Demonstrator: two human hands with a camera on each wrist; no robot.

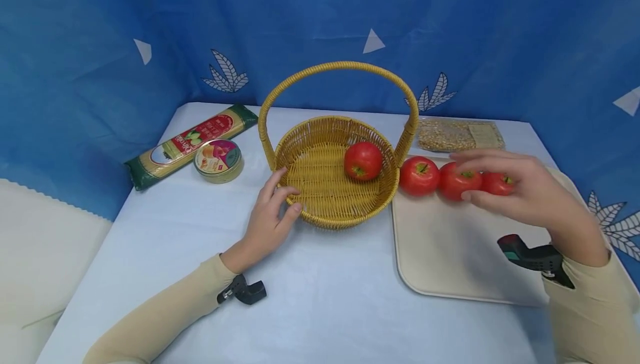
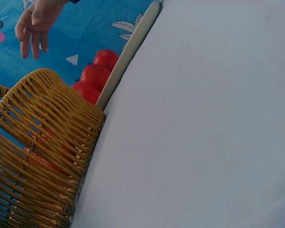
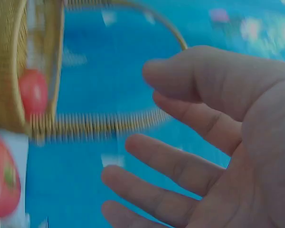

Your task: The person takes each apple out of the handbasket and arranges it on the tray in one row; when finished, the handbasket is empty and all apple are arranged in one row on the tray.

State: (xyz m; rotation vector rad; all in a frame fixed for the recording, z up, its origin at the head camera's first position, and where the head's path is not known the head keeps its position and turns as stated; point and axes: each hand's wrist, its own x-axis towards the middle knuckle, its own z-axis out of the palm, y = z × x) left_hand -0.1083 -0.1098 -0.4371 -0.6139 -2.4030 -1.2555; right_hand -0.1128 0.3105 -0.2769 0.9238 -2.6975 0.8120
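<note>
A yellow wicker basket [image 1: 320, 220] with a tall hoop handle stands mid-table, a red apple [image 1: 363, 161] lying inside it at the right. My left hand [image 1: 272, 217] rests its loosely bent fingers on the basket's left front rim. To the basket's right, three more red apples sit in a row along the back of a cream tray [image 1: 450, 258]: a left one [image 1: 420, 175], a middle one [image 1: 458, 182] and a right one [image 1: 497, 183]. Above the row hovers my right hand [image 1: 520, 186], fingers spread and holding nothing; the right wrist view shows its bare palm.
A green-ended spaghetti pack [image 1: 192, 144] lies at the back left, with a round tin [image 1: 218, 160] beside it. Behind the tray is a clear bag of grains [image 1: 457, 134]. Blue patterned cloth [image 1: 310, 25] hangs behind the white table.
</note>
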